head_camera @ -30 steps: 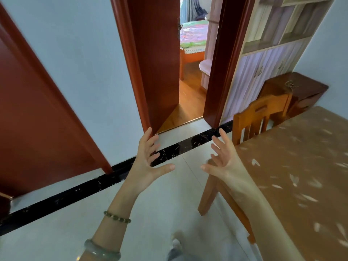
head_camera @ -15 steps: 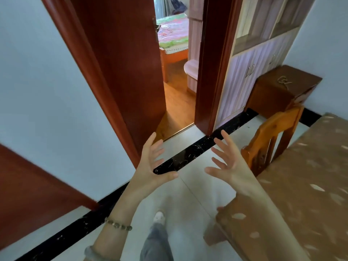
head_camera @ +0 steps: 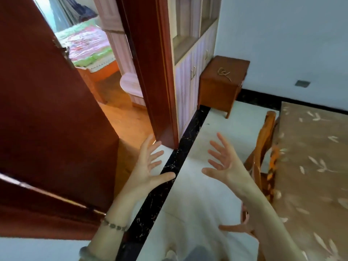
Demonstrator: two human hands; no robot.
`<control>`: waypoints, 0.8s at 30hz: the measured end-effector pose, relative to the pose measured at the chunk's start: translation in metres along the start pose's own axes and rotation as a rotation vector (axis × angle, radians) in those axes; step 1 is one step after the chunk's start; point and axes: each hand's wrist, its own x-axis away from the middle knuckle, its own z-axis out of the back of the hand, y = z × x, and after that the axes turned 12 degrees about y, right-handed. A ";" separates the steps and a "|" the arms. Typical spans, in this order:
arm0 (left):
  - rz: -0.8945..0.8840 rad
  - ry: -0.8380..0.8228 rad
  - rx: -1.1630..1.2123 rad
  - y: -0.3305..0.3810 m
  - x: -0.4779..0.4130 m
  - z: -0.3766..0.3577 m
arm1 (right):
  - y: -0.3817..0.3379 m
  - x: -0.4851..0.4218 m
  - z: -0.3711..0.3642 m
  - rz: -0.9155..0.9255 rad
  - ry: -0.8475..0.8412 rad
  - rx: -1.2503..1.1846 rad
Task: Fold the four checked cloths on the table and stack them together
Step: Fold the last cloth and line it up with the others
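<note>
No checked cloth shows in the head view. The table [head_camera: 310, 166], under a brown cover with pale leaf prints, runs along the right edge. My left hand [head_camera: 148, 166] and my right hand [head_camera: 224, 162] are raised in front of me over the white floor, palms facing each other, fingers spread, both holding nothing. The right hand hangs left of the table, apart from it. A bead bracelet and a pale bangle sit on my left wrist.
A wooden chair [head_camera: 261, 159] stands against the table's left side. A red-brown open door [head_camera: 47, 119] fills the left, with a bedroom beyond. A small wooden cabinet [head_camera: 222, 81] stands by the far wall beside a striped cupboard [head_camera: 190, 72]. A black floor strip [head_camera: 169, 176] runs diagonally.
The view has swung to the right: the door slid left and the table and small cabinet came further into view. Both hands stay raised and spread.
</note>
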 end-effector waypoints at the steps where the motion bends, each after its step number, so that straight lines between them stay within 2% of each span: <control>1: -0.010 -0.031 0.001 -0.001 -0.021 -0.002 | -0.001 -0.012 0.001 -0.006 0.031 0.004; 9: -0.001 -0.243 0.002 -0.020 -0.173 -0.048 | 0.000 -0.118 0.033 -0.042 0.203 -0.024; 17: 0.003 -0.350 0.040 -0.016 -0.350 -0.131 | 0.003 -0.279 0.100 -0.060 0.289 -0.019; 24: -0.003 -0.423 0.066 -0.006 -0.465 -0.203 | -0.009 -0.383 0.162 -0.050 0.372 0.012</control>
